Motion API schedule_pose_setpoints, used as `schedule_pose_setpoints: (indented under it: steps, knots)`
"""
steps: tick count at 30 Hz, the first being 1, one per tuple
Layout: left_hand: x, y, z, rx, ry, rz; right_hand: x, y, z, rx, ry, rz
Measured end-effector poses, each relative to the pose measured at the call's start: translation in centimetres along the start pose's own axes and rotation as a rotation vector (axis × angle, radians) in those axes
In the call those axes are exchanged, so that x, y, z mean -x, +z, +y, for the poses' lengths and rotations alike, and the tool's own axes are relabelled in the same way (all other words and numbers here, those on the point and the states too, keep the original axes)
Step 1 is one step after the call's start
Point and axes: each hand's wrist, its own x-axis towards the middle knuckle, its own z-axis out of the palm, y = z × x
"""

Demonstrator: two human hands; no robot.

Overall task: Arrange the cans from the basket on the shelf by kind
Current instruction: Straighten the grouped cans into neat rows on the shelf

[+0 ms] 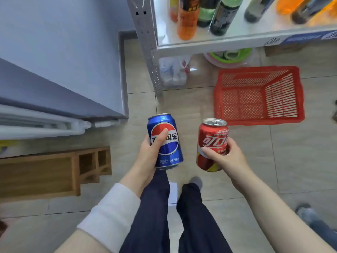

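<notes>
Red plastic basket (251, 101) on the tiled floor just in front of the shelf (200, 45), only its own mesh bottom showing inside. Blue Pepsi can (170, 143) held upright in the left hand (151, 154), thumb across the logo. Red Coca-Cola can (211, 141) clasped in the right hand (226, 156), thumb over the lettering. Both cans in mid-air, apart from each other, short of the shelf. On the shelf board, an orange bottle (187, 21) and dark green bottles (223, 17). Green basin (229, 56) underneath.
</notes>
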Motion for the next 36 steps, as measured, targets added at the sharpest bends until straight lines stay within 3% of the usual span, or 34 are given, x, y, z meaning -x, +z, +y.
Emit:
schedule_pose_setpoints:
  steps: [4,10,16,23,36]
  knots:
    - [7.2,3.3,1.2,0.027,0.058,-0.073,6.3,-3.7,-2.8,-0.093,-0.081,0.019]
    - [14.4,9.1,2.2,0.012,0.255,-0.049,13.7,-11.2,-6.6,-0.151,-0.246,0.031]
    - [18.9,14.8,8.6,-0.008,0.487,-0.144,17.7,-16.9,-13.0,-0.193,-0.440,0.090]
    - [21.5,20.1,20.2,-0.032,0.805,-0.212,18.0,-19.8,-24.3,-0.192,-0.667,0.106]
    - [17.9,27.1,34.2,-0.090,1.036,-0.187,12.1,-24.7,-37.4,-0.140,-0.789,0.193]
